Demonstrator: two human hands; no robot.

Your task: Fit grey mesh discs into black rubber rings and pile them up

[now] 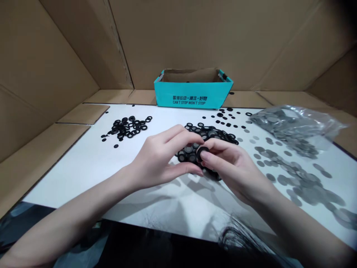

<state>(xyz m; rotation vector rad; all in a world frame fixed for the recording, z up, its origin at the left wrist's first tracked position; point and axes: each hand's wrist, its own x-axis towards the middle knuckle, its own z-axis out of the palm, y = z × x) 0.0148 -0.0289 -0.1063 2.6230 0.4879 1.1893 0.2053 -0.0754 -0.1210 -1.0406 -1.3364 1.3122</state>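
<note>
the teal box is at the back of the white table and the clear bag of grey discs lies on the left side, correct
Not quite: the clear bag of grey discs lies on the right side, as the head view shows; the teal box is at the back.

box (193,94) teal, black lettering | rings (134,125) black | discs (302,178) grey | tabletop (75,160) white

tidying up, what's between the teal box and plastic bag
Small black pieces lie scattered on the white surface between the teal box and bag, in the head view.
</note>
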